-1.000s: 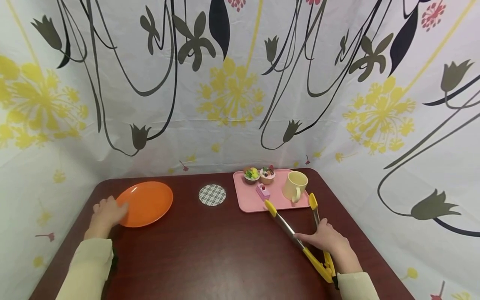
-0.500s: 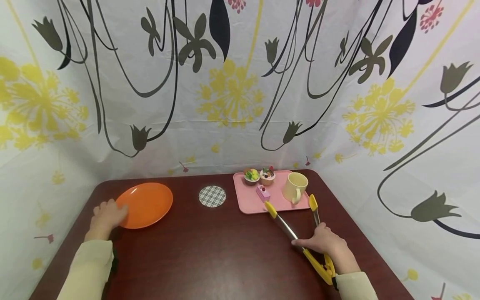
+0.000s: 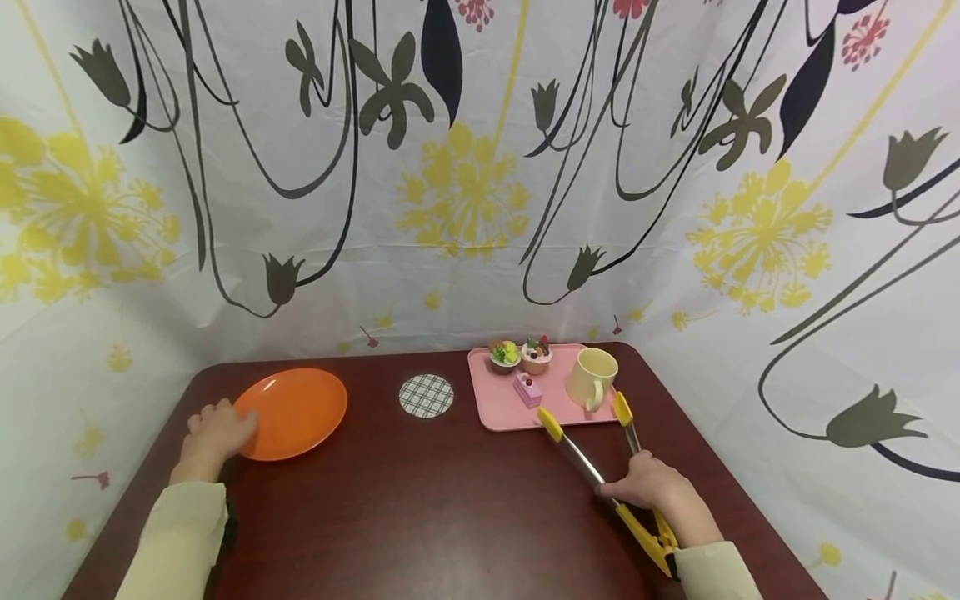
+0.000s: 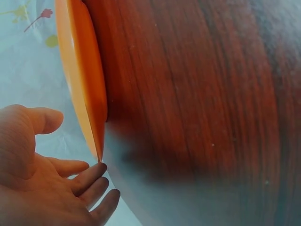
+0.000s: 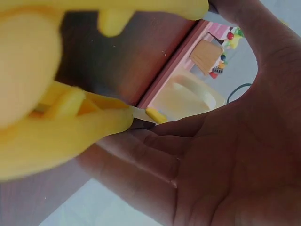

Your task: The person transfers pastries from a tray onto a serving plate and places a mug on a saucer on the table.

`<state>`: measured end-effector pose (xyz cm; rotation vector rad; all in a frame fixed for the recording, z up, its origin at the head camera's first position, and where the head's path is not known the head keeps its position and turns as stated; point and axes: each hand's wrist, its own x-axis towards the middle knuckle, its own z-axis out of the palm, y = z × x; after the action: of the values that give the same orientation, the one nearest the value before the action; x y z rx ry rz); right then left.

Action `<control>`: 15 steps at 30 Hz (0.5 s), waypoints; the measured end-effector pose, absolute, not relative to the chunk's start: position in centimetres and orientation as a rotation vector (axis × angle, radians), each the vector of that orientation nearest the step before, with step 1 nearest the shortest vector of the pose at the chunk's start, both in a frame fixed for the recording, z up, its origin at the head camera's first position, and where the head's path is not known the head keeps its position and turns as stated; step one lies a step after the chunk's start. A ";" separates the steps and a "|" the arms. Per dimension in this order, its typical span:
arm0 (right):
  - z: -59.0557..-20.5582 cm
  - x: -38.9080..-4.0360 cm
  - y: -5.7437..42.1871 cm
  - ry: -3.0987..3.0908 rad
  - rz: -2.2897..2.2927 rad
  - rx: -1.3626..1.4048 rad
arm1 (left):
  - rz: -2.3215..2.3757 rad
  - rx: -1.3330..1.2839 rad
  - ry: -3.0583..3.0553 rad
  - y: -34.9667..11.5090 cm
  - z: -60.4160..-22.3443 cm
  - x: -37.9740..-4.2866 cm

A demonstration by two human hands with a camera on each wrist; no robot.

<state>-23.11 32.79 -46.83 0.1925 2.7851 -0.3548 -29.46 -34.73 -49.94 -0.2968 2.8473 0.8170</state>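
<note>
My left hand [image 3: 213, 437] is at the near left rim of an orange plate [image 3: 296, 415]. In the left wrist view its fingers are loosely extended, fingertips at the plate's edge, with the thumb held apart. My right hand [image 3: 660, 492] holds yellow-and-silver tongs [image 3: 585, 462], thumb on one arm and fingers on the other, the arms spread. One yellow tip is at the front edge of a pink tray [image 3: 498, 417], close to a pink cake slice [image 3: 528, 390]. The other tip lies near the tray's right corner, below a cream mug [image 3: 592, 379].
Two small decorated cakes, a green-and-yellow-topped cupcake [image 3: 504, 356] and a berry-topped cupcake [image 3: 536, 356], stand at the tray's back left. A round checked coaster [image 3: 426, 396] lies between plate and tray on the dark wooden table [image 3: 420, 517]. Flower-printed curtains [image 3: 465, 292] enclose the table's back and sides.
The tongs' arms have drawn a little closer together, the left tip shifting right and the right tip slightly left. My left hand and the plate have stayed in place.
</note>
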 end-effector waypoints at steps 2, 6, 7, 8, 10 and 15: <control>-46.9 -23.0 32.9 2.792 -0.371 0.187 | 0.826 -0.304 2.839 -34.6 -49.9 -29.4; -47.0 -22.9 33.1 2.804 -0.403 0.204 | 0.855 -0.321 2.825 -34.3 -49.8 -29.2; -47.1 -22.8 33.2 2.806 -0.408 0.209 | 0.860 -0.325 2.824 -34.3 -49.8 -29.2; -47.1 -22.8 33.3 2.807 -0.412 0.219 | 0.865 -0.328 2.823 -34.2 -49.8 -29.1; -47.2 -22.7 33.4 2.805 -0.420 0.235 | 0.874 -0.330 2.823 -34.2 -49.8 -29.1; -47.3 -22.3 33.7 2.796 -0.451 0.264 | 0.887 -0.334 2.829 -34.2 -49.8 -29.0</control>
<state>-22.33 33.73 -47.26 0.2638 2.7957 -0.4510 -28.97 -34.23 -49.79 -0.3341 2.8286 0.8867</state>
